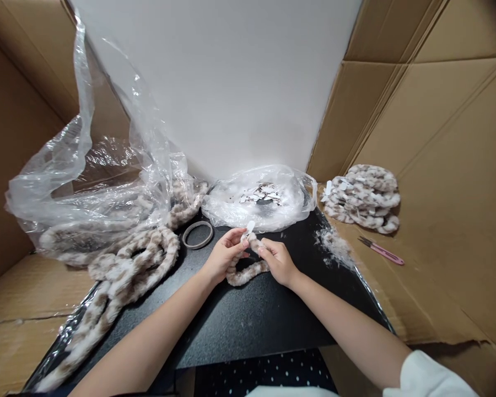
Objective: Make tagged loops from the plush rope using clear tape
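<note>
Between my two hands is a fluffy white-and-brown fur loop (pixel 243 275), held just above the black table (pixel 231 325). My left hand (pixel 224 255) pinches its upper left part, where a small white tag (pixel 250 226) sticks up. My right hand (pixel 279 261) grips the loop's upper right side with thumb and fingers. The lower part of the loop hangs in a curve near the tabletop. Some of my left fingers are hidden behind the fur.
A clear plastic bag (pixel 219 207) with white and dark scraps lies behind my hands. At left, fur strips (pixel 140 259) spill from a big plastic bag (pixel 58 176), near a grey ring (pixel 197 235). Right: stacked fur loops (pixel 366 196), pink-handled snips (pixel 382 251), fluff (pixel 334 245), cardboard walls (pixel 450 193).
</note>
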Motion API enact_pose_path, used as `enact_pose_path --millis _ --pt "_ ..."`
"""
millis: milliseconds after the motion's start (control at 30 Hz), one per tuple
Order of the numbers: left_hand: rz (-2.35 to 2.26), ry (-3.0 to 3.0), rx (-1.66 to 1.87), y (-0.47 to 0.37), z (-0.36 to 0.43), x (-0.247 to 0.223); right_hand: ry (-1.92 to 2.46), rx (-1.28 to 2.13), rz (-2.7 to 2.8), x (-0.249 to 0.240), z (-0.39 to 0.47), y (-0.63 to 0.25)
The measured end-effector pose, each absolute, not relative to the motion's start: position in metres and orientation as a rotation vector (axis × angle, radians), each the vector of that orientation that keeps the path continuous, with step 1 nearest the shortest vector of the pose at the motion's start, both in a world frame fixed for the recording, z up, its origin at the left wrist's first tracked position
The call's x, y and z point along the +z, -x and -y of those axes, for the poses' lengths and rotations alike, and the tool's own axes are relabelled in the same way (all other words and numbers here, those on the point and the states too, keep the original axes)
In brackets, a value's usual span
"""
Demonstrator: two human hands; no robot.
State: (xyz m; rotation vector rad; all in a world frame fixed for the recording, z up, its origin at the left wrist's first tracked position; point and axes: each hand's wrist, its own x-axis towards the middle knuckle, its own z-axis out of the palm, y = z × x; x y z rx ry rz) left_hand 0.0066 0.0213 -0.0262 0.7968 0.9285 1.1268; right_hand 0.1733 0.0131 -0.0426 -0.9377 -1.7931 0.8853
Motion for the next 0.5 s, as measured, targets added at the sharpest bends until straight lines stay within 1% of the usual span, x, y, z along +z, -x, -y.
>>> enact_pose_path --millis 133,267,400,500 --pt "-0.873 -0.755 1.071 -0.0034 -0.023 -0.0298 0.853 0.805 1.951 -0.0406 -0.0144 -0.1783" --pt "-0.816 -0.73 1.007 0.0006 -0.0252 -0.0345 0.863 0.71 2.029 -0.0395 -0.0147 -0.1813" --pt "-0.813 -0.756 1.01 0.0014 -0.0261 -0.0349 0.947 0.608 1.83 -0.0387 -0.0123 -0.1783" --pt "-0.826 -0.755 1.031 -0.0004 -0.0258 -0.0334 0.916 0.553 1.732 -0.0388 -0.0109 -0.1746"
